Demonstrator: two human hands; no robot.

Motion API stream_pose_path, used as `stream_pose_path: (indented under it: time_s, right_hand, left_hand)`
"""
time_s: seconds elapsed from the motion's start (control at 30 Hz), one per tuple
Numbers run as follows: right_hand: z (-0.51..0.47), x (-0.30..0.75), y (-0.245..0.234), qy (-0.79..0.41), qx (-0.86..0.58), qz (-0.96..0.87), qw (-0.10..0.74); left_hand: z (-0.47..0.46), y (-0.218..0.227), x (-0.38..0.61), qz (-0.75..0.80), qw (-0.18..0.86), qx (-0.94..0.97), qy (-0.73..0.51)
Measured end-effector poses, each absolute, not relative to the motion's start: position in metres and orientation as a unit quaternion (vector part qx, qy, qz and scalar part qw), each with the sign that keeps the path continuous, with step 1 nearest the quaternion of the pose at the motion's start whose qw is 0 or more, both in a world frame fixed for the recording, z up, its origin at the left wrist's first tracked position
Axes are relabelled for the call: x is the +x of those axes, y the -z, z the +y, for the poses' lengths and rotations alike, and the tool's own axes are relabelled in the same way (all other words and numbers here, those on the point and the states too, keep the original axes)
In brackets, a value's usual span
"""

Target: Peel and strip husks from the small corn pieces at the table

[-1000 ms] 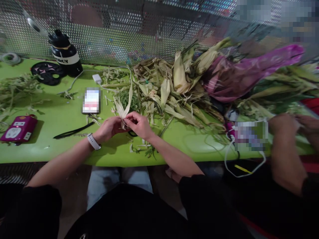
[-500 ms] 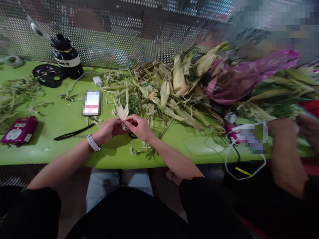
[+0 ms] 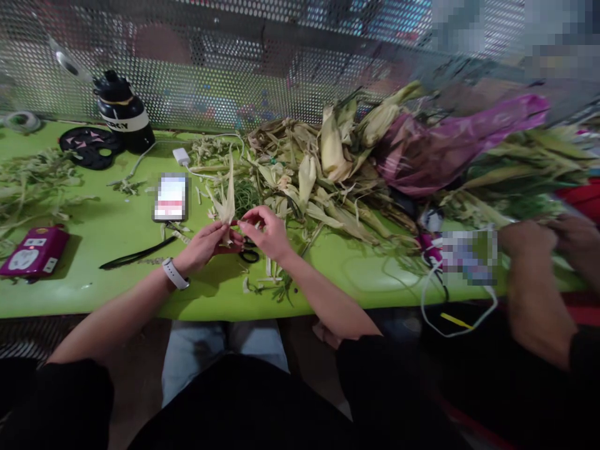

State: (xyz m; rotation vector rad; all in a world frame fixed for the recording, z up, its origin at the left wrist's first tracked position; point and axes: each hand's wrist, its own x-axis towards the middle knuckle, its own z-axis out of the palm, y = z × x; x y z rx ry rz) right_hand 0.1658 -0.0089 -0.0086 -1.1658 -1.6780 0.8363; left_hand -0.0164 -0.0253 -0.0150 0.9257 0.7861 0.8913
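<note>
Pale strips of corn husk [image 3: 227, 203] stand upright in a small bunch, spread at the top. My left hand [image 3: 207, 242] pinches the bunch at its lower end, a white watch band on its wrist. Just to the right is my right hand [image 3: 269, 234], thumb and forefinger curled together near the base of the husk; whatever sits between those fingertips is too small to make out. Below the hands, black scissor handles [image 3: 250, 254] show on the green table [image 3: 337, 275]. Thin green strands [image 3: 246, 199] lie behind my right hand.
A large heap of corn husks [image 3: 307, 178] and a pink plastic bag [image 3: 422, 156] fill the back right. A phone [image 3: 170, 199], black strap [image 3: 135, 253], purple box [image 3: 35, 251] and black bottle [image 3: 124, 115] lie left. At right, another person's hands [image 3: 529, 240] work.
My right hand has moved slightly up and right, away from the husk bunch it was touching. My left hand keeps hold of the bunch, which has shifted a little left.
</note>
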Motion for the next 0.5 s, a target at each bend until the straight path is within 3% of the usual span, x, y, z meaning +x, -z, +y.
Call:
stream_pose_path:
  time_s: [0.07, 0.23, 0.5]
  right_hand:
    - [-0.007, 0.168, 0.005, -0.421, -0.454, -0.657, 0.430]
    - [-0.012, 0.162, 0.007, -0.720, -0.294, -0.564, 0.279]
    - [-0.010, 0.154, 0.012, -0.750, -0.270, -0.448, 0.406]
  left_hand:
    - [-0.027, 0.014, -0.018, 0.333, 0.726, 0.458, -0.390]
    - [-0.035, 0.009, -0.016, 0.276, 0.757, 0.497, -0.323]
    - [-0.034, -0.001, -0.014, 0.302, 0.736, 0.510, -0.326]
